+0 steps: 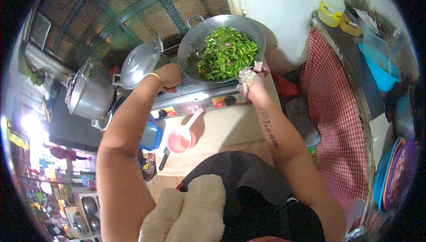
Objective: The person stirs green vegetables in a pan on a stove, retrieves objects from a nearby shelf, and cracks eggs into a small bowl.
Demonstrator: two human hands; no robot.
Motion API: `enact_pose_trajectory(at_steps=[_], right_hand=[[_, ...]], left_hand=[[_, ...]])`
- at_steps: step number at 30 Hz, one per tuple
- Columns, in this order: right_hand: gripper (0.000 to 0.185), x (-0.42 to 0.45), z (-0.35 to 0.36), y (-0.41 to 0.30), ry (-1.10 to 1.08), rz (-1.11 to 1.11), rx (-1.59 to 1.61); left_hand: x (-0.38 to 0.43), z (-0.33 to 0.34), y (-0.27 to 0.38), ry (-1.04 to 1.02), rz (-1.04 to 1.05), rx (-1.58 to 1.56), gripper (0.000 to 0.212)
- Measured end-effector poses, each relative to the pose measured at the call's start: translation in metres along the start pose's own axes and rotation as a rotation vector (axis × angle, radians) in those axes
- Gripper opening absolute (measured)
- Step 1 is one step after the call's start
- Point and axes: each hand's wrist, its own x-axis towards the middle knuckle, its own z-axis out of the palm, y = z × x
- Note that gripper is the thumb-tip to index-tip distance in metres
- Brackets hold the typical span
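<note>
A wide metal wok (188, 44) sits on the gas stove (203, 96), heaped with chopped green vegetables (229, 54) and a few purplish onion pieces. At the wok's left side is my left hand (169, 75), its fingers curled round what looks like a thin metal utensil handle reaching into the wok; the utensil's far end is hidden. My right hand (253, 75) grips the near right rim of the wok through a crumpled pale cloth (248, 77). Left of the wok, a lidded aluminium pot (141, 63) stands close behind my left wrist.
A large aluminium pot (93, 92) stands farther left. Below the stove are a pink dipper (179, 138), a blue container (151, 137) and a knife (163, 158). At right, a checkered curtain (336, 122) hangs under a counter bearing a yellow-labelled jug (331, 7) and a blue basin (379, 72).
</note>
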Motion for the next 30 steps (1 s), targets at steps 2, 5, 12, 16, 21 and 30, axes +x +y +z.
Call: enact_pose_trajectory(at_steps=[2, 5, 12, 16, 21, 30], right_hand=[[0.034, 0.009, -0.008, 0.004, -0.047, 0.042, 0.225], [0.035, 0.034, -0.023, 0.009, -0.247, 0.055, 0.5], [0.028, 0.009, -0.001, 0.001, -0.138, 0.146, 0.298], [0.038, -0.001, 0.008, -0.003, -0.088, 0.062, 0.31], [0.03, -0.009, 0.006, -0.009, 0.026, 0.058, 0.295], [0.035, 0.009, -0.011, 0.011, -0.073, 0.043, 0.273]], left_hand=[[-0.018, -0.001, 0.034, -0.257, -0.058, -0.368, 0.022], [-0.029, 0.011, 0.047, -0.317, -0.174, -0.806, 0.016], [0.027, 0.077, 0.056, -0.417, -0.075, -1.621, 0.013], [0.044, 0.08, 0.054, -0.54, 0.002, -1.748, 0.009], [0.01, 0.069, 0.05, -0.472, 0.068, -1.668, 0.011], [-0.025, 0.04, 0.031, -0.138, 0.117, -1.501, 0.009]])
